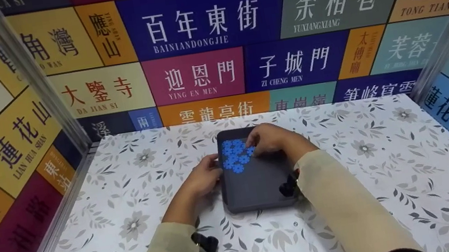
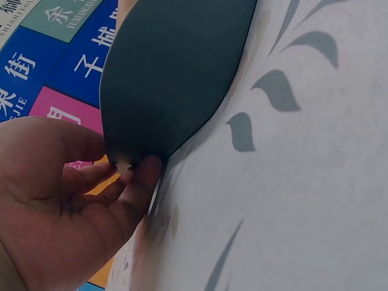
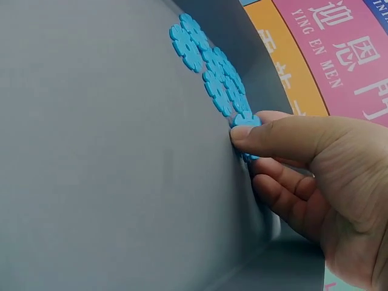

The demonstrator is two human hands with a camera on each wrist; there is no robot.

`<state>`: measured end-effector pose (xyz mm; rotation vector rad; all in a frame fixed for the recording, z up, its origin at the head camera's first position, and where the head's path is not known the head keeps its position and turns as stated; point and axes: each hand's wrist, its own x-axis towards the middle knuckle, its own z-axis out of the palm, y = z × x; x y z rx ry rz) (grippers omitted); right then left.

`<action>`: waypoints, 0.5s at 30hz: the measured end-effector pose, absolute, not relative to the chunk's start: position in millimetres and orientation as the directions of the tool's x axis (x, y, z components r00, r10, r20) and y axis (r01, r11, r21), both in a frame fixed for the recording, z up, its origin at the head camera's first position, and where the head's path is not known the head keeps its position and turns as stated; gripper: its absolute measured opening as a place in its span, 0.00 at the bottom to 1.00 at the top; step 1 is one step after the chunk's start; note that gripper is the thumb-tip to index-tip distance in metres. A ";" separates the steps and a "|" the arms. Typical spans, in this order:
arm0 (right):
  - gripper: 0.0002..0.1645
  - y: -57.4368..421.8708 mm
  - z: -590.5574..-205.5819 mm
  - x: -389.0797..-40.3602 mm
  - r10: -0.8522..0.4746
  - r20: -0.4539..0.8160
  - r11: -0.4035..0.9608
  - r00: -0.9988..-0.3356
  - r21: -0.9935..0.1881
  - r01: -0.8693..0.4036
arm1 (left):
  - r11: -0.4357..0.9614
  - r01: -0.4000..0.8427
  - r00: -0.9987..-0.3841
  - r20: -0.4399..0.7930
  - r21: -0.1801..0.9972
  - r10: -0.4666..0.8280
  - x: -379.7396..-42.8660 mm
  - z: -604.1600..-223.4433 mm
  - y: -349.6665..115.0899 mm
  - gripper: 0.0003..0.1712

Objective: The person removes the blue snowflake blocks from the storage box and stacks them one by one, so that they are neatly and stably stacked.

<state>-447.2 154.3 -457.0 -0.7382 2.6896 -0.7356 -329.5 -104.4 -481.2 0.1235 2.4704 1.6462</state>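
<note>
Scalloped blue pcs (image 1: pixel 243 159) are grouped far-L in smooth dark tray (image 1: pixel 257 188) w/ rounded corners. One pc (image 3: pixel 247 119) is pinched by R fingers (image 3: pixel 267 136), part-hidden in head view; tray's gripped by L fingers (image 2: pixel 140 185).

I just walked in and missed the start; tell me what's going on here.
A person's right hand pinches a blue piece in the tray, while the left hand grips the tray's left edge. Other blue pieces lie grouped toward the tray's far left corner. The tray rests on the table.
</note>
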 end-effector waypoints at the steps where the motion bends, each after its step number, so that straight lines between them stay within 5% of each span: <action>1: 0.16 154.5 -456.8 -447.2 -0.534 -0.101 0.735 -0.839 -0.545 -0.403 | 0.391 -0.028 -0.982 -0.098 0.920 0.160 -329.5 -480.8 -104.7 0.33; 15: 0.16 167.2 -450.3 -421.4 -0.477 0.129 0.547 -0.869 -0.731 -0.409 | 0.416 -0.035 -0.981 -0.109 0.909 0.157 -329.5 -479.9 -106.8 0.34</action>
